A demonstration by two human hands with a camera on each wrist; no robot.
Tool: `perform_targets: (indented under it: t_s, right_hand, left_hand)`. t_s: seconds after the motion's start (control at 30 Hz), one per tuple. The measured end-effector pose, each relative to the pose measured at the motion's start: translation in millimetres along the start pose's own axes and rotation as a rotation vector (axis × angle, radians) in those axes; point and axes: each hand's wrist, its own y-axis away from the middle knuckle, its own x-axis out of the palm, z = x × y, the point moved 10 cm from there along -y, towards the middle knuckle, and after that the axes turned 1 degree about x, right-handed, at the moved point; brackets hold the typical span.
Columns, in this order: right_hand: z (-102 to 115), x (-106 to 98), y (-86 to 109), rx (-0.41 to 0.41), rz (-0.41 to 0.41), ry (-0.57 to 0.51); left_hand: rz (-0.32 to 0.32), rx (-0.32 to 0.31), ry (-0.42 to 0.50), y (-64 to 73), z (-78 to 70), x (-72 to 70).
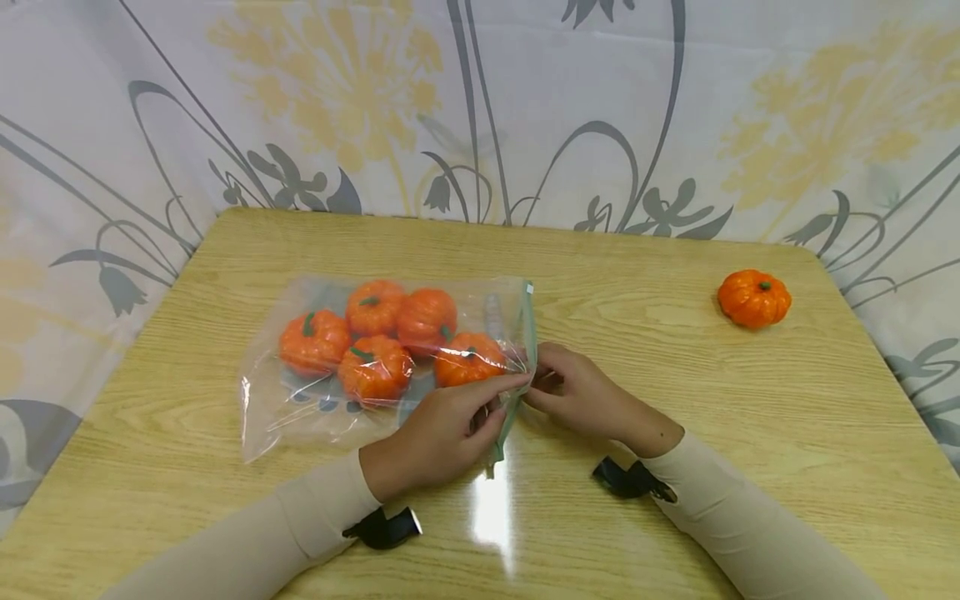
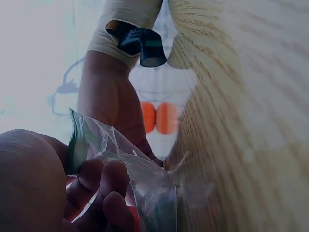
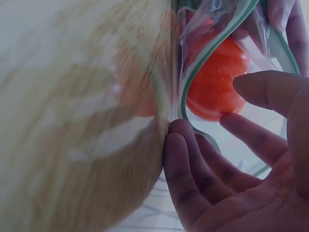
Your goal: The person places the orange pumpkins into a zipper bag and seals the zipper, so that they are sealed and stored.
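Observation:
A clear zip bag [image 1: 262, 408] with a green zip edge [image 1: 528, 317] lies on the table, holding several small orange pumpkins [image 1: 377, 367] with green stems. At its mouth, my left hand [image 1: 442, 433] pinches the near side of the rim between thumb and fingers. My right hand [image 1: 573, 392] reaches in from the right. In the right wrist view its thumb and index finger extend at the parted mouth beside the nearest pumpkin [image 3: 217, 82], while its other fingers lie along the green rim, low against the table.
One more orange pumpkin [image 1: 753, 298] sits apart at the far right of the wooden table [image 1: 645, 292]. Patterned fabric [image 1: 510, 108] stands behind the table and along its sides. Black wrist-worn devices [image 1: 630, 478] show by both sleeves.

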Motion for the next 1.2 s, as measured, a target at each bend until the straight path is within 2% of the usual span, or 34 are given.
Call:
perform_targets:
  t_s: [0.17, 0.33, 0.73, 1.2]
  right_hand:
    - [-1, -2, 0.1, 0.004, 0.016, 0.026]
    - [-5, -11, 0.8, 0.035, -0.003, 0.072]
    - [-8, -43, 0.6, 0.055, -0.146, 0.223]
    - [-18, -82, 8.9, 0.086, -0.305, 0.382]
  left_hand:
    - [0.006, -0.008, 0.004, 0.1, 1.0, 0.6]
    - [0.011, -0.015, 0.006, 0.1, 2.1, 0.9]
    - [0.035, -0.027, -0.004, -0.6, 4.0, 1.8]
    - [0.047, -0.02, 0.003, -0.1, 3.6, 3.6]
